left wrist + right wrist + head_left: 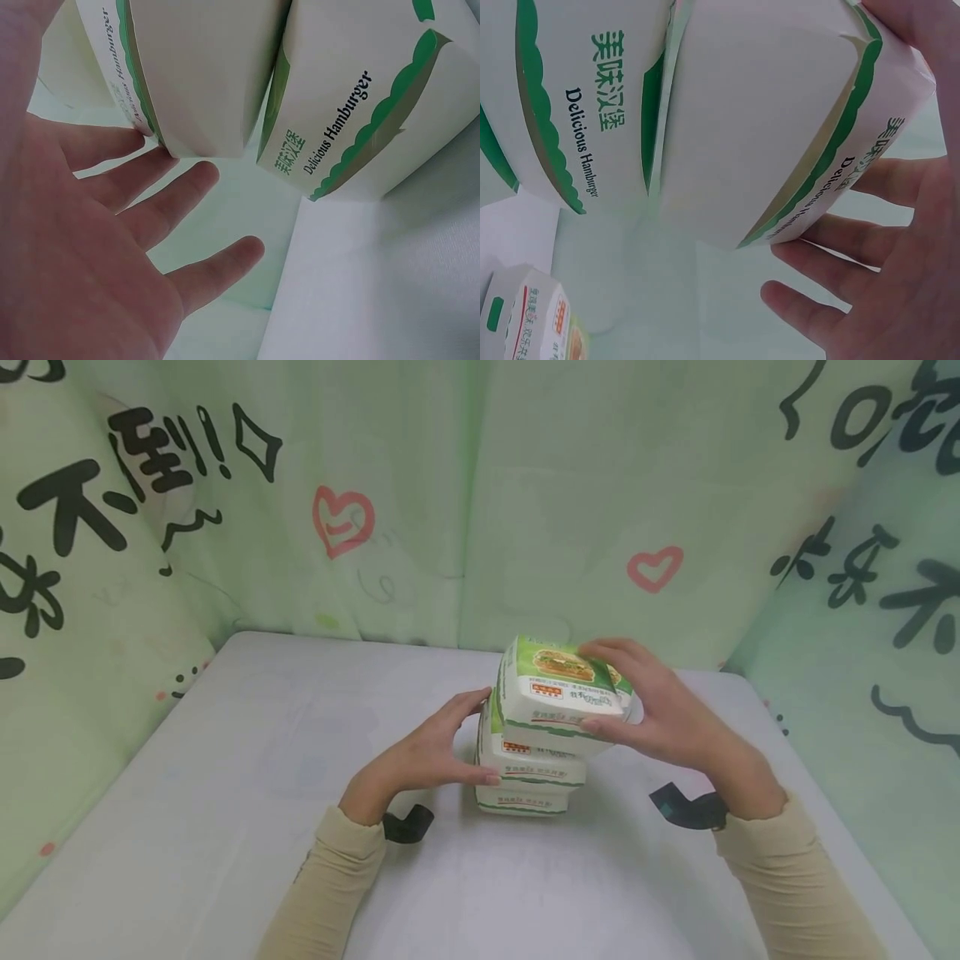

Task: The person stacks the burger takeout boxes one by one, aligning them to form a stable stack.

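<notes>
- Stack of three hamburger boxes sits on white table [225, 827], toward its back middle.
- Top box [562, 693] tilted, skewed off the middle box [534, 760] beneath it; bottom box [521, 800] flat on table.
- Right hand [660, 714] grips top box: fingers curled over lid, thumb on near face.
- Left hand [435, 752] spread, fingers straight, fingertips touching left side of stack at middle box.
- Green printed curtain [465, 502] behind stack.

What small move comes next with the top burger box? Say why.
Probably nudge the top box leftward to square it over the stack: it sits skewed to the right while the right hand grips it and the left hand steadies the lower boxes.
</notes>
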### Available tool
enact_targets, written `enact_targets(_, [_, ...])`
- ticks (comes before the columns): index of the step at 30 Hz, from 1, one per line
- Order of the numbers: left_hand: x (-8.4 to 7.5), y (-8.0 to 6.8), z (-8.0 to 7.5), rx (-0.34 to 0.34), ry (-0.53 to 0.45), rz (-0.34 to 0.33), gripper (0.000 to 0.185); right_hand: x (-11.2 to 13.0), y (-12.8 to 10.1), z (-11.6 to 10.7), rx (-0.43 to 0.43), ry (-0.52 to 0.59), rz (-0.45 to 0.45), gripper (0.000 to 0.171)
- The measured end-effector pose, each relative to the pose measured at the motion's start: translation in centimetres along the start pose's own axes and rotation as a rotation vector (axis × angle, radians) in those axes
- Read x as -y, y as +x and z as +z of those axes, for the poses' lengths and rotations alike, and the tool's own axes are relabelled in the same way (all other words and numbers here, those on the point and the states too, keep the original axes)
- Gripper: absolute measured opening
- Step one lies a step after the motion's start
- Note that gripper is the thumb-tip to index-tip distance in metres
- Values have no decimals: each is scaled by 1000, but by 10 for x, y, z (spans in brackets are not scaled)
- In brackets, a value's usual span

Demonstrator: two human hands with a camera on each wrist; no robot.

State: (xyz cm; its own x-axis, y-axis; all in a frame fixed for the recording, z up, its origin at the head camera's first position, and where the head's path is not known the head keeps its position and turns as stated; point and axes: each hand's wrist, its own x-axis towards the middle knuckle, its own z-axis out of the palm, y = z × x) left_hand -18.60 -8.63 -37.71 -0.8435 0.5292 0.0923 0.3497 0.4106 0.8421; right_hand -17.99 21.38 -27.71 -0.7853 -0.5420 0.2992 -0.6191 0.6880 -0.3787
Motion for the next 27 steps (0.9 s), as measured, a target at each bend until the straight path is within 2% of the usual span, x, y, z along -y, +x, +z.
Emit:
enact_targets(11, [1,0,0,-2,-20,38,105,4,3,4,-2,-36,-32,75])
enact_targets(27, [2,1,0,-2,-28,34,101,7,3,8,21,-37,-45,78])
